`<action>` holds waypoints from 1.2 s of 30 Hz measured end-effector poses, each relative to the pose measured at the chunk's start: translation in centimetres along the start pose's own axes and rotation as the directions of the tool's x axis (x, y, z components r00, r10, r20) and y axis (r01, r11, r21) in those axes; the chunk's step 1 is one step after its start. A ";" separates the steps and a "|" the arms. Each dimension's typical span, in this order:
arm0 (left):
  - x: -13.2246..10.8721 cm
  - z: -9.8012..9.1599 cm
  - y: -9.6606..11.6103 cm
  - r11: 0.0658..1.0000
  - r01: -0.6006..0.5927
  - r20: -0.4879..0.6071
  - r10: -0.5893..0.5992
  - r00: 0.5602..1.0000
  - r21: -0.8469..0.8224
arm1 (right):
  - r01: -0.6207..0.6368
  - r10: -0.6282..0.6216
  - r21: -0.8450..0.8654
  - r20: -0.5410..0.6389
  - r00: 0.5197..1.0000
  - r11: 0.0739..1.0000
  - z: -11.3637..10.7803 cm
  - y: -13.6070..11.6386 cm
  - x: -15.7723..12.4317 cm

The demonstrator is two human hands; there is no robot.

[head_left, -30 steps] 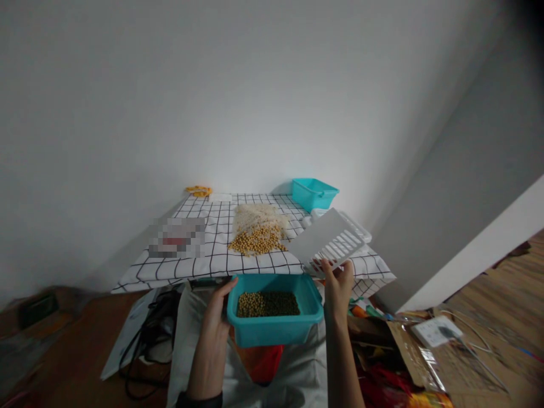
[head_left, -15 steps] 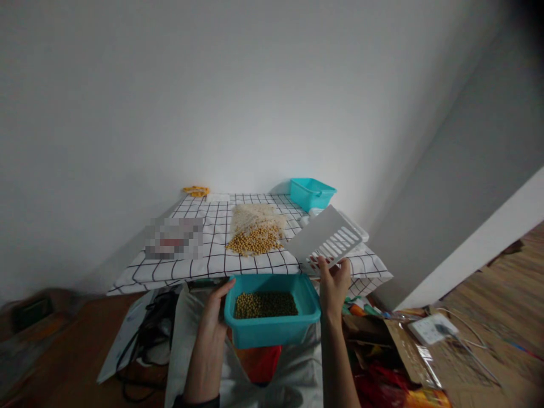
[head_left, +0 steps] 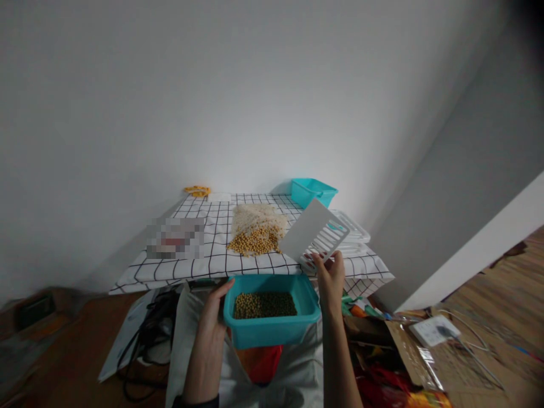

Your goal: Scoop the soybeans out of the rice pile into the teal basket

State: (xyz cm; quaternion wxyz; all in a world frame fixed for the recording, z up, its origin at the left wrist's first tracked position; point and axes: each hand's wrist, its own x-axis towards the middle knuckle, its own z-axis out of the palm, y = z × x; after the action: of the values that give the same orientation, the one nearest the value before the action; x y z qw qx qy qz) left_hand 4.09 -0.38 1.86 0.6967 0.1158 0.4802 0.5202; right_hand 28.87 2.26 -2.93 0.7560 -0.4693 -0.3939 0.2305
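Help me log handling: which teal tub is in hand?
The near tub, held by the left hand; the far tub stands on the cloth.

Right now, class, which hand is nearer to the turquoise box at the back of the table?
Right. The right hand, holding the slotted plate, is in front of the back box; the left hand, holding the nearer box, is farther off, to the front left.

Home-like room, checked tablecloth (head_left: 216, 226), wood-plank floor (head_left: 516, 283), plain wall (head_left: 255, 113)
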 end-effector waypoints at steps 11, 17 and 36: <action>0.2 -0.1 -0.1 1.000 -0.026 0.012 0.026 1.000 -0.005 | -0.026 0.024 0.022 0.093 0.995 0.999 -0.5 0.2 -0.6; 0.5 -0.4 -0.1 1.000 -0.004 0.015 0.004 1.000 0.007 | -0.042 0.039 0.034 0.105 0.994 0.999 -0.8 0.6 -0.7; 0.5 -0.4 -0.1 1.000 -0.019 0.010 0.018 1.000 0.017 | 0.022 -0.022 -0.001 -0.251 0.968 1.000 -1.6 -0.5 0.0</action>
State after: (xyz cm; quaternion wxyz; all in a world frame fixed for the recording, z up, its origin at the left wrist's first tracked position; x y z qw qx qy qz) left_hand 3.79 -0.10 1.32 0.6932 0.1288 0.4801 0.5219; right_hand 30.12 1.16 -2.89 0.8027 -0.4896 -0.3000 0.1610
